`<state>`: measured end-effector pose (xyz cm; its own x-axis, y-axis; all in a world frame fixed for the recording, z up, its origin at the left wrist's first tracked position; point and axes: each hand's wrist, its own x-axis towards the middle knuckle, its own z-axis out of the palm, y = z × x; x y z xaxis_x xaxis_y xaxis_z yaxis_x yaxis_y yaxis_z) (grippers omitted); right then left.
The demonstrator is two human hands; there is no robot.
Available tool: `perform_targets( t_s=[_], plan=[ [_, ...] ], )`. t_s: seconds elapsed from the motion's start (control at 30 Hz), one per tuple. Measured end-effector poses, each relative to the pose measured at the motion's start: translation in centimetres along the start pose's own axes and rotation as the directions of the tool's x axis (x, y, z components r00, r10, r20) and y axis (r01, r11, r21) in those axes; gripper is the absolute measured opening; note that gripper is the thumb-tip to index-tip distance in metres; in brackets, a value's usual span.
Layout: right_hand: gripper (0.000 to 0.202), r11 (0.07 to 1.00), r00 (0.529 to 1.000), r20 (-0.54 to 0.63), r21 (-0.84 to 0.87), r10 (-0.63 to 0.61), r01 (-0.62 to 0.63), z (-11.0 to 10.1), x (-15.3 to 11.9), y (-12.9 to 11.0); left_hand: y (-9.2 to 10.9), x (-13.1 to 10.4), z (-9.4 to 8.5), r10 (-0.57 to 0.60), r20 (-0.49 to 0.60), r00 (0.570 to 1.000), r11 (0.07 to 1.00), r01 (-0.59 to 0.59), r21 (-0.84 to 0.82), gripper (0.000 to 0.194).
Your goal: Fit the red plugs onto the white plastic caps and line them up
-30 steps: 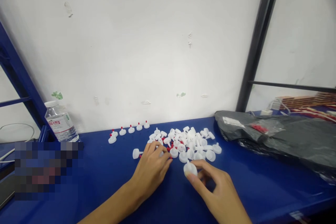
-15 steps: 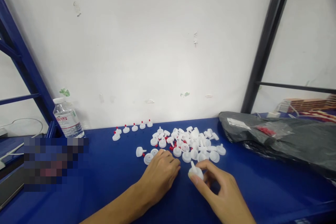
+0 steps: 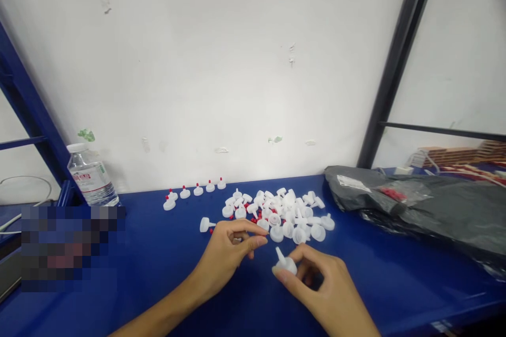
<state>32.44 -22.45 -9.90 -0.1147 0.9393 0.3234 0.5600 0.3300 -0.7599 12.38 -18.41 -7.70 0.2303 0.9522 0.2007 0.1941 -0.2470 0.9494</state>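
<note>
Between the thumb and fingers of my right hand (image 3: 324, 279) is a white nozzle cap (image 3: 286, 264), its spout pointing up and no red tip on it. Just left of it, my left hand (image 3: 233, 247) is pinched; what its fingertips hold is too small to make out. Behind both hands lies a loose pile of white nozzle caps (image 3: 290, 200) with small red tips (image 3: 254, 220) scattered among them. At the back left, several white caps with red tips (image 3: 198, 189) stand in a row.
A clear water bottle (image 3: 93, 176) stands at the left by the blue frame. On the right, a dark plastic bag (image 3: 446, 216) lies on the blue table (image 3: 158, 253), with a clear packet of red pieces (image 3: 395, 195) on it. A white wall rises behind.
My left hand has lifted from the near edge of the pile and turned, its thumb and fingers now pinched near the cap. My right hand still holds the white cap, slightly further left.
</note>
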Motion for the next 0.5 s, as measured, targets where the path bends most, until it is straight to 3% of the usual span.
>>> perform_targets(
  t_s=[0.13, 0.5],
  plan=[
    [0.031, 1.0, 0.999, 0.026, -0.01, 0.018, -0.018, -0.08, 0.04, 0.07, -0.38, 0.23, -0.45, -0.073, 0.011, 0.997, 0.996, 0.074, -0.059, 0.037],
    [0.03, 0.998, 0.997, 0.048, 0.019, 0.06, -0.061, -0.2, -0.01, -0.16, -0.63, 0.59, -0.95, -0.064, -0.005, 0.998, 0.995, 0.063, -0.076, 0.046]
  ],
)
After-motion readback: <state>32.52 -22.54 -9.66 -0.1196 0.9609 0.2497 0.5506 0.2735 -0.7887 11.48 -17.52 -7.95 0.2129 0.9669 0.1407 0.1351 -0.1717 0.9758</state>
